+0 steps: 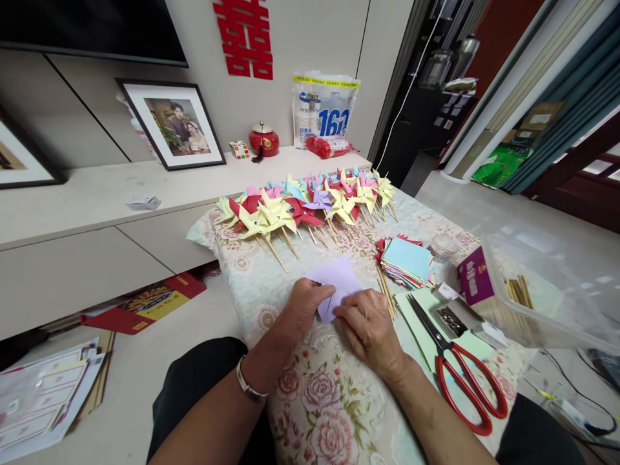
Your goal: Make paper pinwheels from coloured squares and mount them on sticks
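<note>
Both hands press a lilac paper square (336, 284) flat on a floral cloth (310, 394). The left hand (303, 310) curls its fingers (323, 294) over the sheet's near left edge; the right hand (371, 326) pinches the near right corner with fingertips (341, 311) closed on it. Just right of the right hand lie bamboo sticks (387, 294), a stack of coloured paper squares (407, 261) and red-handled scissors (455, 361). Beyond the fingers, rows of finished paper pinwheels (310, 203) lie on the cloth.
</note>
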The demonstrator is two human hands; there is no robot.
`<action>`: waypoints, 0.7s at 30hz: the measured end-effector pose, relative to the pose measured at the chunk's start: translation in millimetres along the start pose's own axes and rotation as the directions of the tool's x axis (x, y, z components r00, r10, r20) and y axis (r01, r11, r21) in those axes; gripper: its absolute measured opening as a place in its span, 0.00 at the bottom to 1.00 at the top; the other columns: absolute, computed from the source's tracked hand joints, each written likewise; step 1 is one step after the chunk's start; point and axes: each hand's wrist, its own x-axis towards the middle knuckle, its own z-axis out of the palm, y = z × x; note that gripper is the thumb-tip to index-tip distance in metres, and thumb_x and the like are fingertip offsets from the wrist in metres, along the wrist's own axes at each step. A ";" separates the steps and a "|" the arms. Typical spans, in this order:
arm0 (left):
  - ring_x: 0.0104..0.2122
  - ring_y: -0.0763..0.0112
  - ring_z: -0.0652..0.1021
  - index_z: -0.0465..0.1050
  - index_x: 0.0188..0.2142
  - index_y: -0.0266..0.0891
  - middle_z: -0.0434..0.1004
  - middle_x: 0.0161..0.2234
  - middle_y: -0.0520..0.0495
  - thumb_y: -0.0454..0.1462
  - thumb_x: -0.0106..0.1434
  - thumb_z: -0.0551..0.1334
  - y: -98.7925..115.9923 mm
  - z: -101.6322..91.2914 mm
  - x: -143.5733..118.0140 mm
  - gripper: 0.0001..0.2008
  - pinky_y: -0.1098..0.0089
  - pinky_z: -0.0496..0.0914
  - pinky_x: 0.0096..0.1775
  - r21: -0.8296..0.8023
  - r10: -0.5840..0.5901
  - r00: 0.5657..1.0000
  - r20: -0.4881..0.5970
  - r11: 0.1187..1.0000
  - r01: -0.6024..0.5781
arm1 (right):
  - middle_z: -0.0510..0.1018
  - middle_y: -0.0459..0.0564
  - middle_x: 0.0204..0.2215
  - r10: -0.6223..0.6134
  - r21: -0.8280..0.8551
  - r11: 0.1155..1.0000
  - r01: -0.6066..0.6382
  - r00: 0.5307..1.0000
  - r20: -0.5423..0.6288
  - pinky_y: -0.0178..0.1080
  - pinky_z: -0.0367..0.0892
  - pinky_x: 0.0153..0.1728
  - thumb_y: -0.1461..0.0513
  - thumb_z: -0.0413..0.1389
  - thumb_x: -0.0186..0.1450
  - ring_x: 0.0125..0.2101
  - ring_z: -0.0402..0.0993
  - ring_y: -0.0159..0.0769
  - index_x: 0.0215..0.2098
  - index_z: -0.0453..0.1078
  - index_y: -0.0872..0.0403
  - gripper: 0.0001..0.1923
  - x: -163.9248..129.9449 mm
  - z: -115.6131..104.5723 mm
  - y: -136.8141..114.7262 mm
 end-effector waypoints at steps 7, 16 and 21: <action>0.20 0.75 0.66 0.71 0.19 0.37 0.68 0.18 0.55 0.37 0.44 0.66 2.1 3.2 -1.5 0.06 0.72 0.60 0.24 -0.030 0.019 1.000 0.003 0.999 -0.019 | 0.76 0.52 0.36 -0.025 0.001 1.000 0.025 0.999 -0.033 0.45 0.57 0.38 0.67 0.52 0.70 0.38 0.65 0.40 0.42 0.74 0.53 0.09 -0.1 0.3 2.8; 0.19 0.77 0.64 0.68 0.17 0.38 0.65 0.16 0.56 0.35 0.46 0.66 3.5 -3.0 -5.7 0.08 0.73 0.59 0.23 -0.005 0.079 0.994 -0.074 0.997 -0.080 | 0.76 0.52 0.38 -0.029 0.055 0.998 0.034 0.995 -0.094 0.47 0.58 0.41 0.64 0.55 0.68 0.39 0.67 0.43 0.46 0.72 0.53 0.09 1.3 -4.4 8.0; 0.20 0.75 0.67 0.70 0.18 0.38 0.69 0.17 0.55 0.37 0.45 0.67 14.1 -10.1 -0.7 0.07 0.72 0.63 0.26 -0.047 0.083 0.990 -0.110 0.995 -0.089 | 0.76 0.53 0.40 -0.018 0.031 0.999 0.022 0.993 -0.118 0.47 0.57 0.39 0.69 0.52 0.65 0.40 0.67 0.44 0.49 0.70 0.53 0.15 -2.1 -4.9 12.4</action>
